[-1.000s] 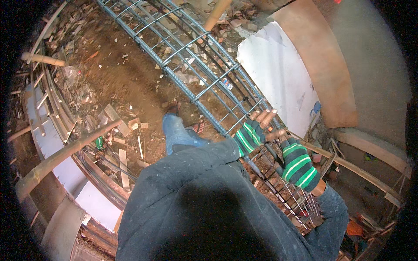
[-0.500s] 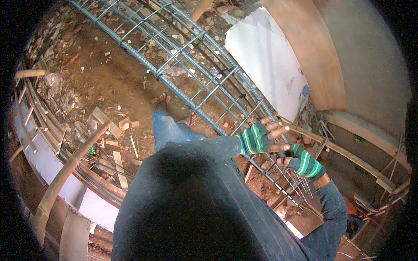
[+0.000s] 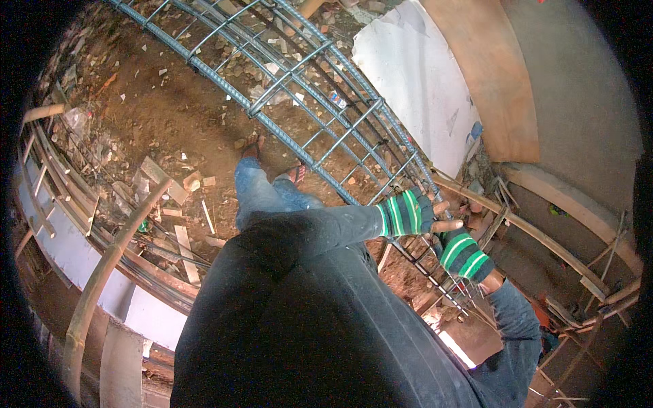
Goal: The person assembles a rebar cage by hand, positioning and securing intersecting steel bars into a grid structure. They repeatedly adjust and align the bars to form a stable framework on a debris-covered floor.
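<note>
A long cage of steel rebar (image 3: pixel 286 144), tied with square stirrups, runs from the upper left down to the right, past my hands. My left hand (image 3: pixel 409 212), in a green, black and white striped fingerless glove, lies over the cage's right part. Its fingers are bent, a couple of them pointing right, and what they hold is hidden. Close against them is my right hand (image 3: pixel 465 254) in a matching glove, beside the cage's outer bars. It looks curled closed, with its fingertips covered by the left hand; anything inside it cannot be made out.
A bamboo pole (image 3: pixel 109 272) slants at the left, near long bundled strips (image 3: pixel 75 187). Wood scraps (image 3: pixel 165 180) and rubble litter the dirt floor (image 3: pixel 183 129). Beyond the cage lie a white sheet (image 3: pixel 415 81) and a brown board (image 3: pixel 493 88); another pole (image 3: pixel 544 231) runs at the right.
My left hand has shifted slightly right, and its spread fingers have bent in. The right hand has turned so that its fingers show less. The view of the cage has shifted a little.
</note>
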A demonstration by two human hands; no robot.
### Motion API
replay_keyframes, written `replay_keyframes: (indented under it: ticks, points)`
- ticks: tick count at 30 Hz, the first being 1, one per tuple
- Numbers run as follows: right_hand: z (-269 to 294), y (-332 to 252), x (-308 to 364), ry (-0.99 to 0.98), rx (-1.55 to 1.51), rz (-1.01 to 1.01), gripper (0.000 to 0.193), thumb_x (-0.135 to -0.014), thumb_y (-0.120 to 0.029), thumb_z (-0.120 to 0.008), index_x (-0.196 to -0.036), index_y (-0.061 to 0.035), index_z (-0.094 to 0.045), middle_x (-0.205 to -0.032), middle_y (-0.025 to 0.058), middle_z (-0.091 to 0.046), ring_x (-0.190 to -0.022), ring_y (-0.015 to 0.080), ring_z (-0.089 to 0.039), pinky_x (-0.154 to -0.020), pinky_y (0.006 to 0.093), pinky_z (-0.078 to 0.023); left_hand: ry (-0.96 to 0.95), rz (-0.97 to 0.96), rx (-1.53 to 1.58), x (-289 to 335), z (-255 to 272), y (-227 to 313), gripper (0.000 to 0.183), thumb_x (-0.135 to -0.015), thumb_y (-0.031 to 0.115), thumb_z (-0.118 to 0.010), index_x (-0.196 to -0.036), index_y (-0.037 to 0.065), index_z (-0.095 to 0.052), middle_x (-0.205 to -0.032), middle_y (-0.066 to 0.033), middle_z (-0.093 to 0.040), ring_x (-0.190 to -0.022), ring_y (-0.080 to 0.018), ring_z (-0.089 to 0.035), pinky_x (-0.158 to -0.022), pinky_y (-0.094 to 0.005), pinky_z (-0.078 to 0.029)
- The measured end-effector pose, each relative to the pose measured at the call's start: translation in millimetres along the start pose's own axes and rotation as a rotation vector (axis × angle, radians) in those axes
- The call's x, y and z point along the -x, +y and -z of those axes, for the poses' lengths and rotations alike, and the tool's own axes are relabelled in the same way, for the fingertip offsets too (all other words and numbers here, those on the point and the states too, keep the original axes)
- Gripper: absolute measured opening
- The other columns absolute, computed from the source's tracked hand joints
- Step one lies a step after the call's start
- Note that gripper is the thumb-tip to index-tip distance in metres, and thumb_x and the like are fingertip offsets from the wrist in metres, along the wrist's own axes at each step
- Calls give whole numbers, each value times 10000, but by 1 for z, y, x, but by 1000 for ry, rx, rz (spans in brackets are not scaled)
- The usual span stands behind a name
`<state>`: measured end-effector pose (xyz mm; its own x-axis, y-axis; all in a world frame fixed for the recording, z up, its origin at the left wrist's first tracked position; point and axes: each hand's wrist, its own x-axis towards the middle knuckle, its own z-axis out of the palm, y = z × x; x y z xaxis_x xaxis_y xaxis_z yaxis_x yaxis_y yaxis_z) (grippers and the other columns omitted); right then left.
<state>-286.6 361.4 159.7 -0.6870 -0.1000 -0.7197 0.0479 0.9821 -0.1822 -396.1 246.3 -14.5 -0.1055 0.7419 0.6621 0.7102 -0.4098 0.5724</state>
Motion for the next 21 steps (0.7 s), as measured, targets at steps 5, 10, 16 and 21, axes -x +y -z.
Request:
replay_keyframes:
  ticks: [5,10,16,21]
  points:
    - [-6,0,-4,180,-143,-29,149,-916,-91,-632,-1029,-8,-682,-813,191,-642,-736,400,-594,-683,516,-450,130,-3,16,10,-7,1,775,-920,501,-610,-1604,348,-278,-1337,-223,-612,-1035,-371,-683,-846,-628,-515]
    - [17,-6,-11,-43,-773,-438,164,-973,-144,-608,-1057,-13,-658,-805,136,-655,-690,304,-616,-627,442,-489,89,11,-82,9,-9,1,743,-937,510,-575,-1594,264,-331,-1296,-193,-626,-1033,-338,-669,-840,-616,-506]
    - [45,-2,-25,-393,-1203,-771,309,-1042,-290,-615,-1180,-16,-580,-858,92,-701,-658,164,-665,-560,304,-577,97,113,74,-10,-15,-4,163,-886,284,-614,-880,126,-653,-781,-55,-656,-745,-287,-692,-660,-485,-529]
    - [55,-7,-20,-119,-518,-395,646,-852,-427,-829,-1249,17,-580,-1015,158,-701,-941,252,-699,-808,415,-569,13,149,113,-18,-22,-9,122,-922,187,-574,-940,74,-613,-700,-118,-647,-671,-339,-693,-554,-492,-531]
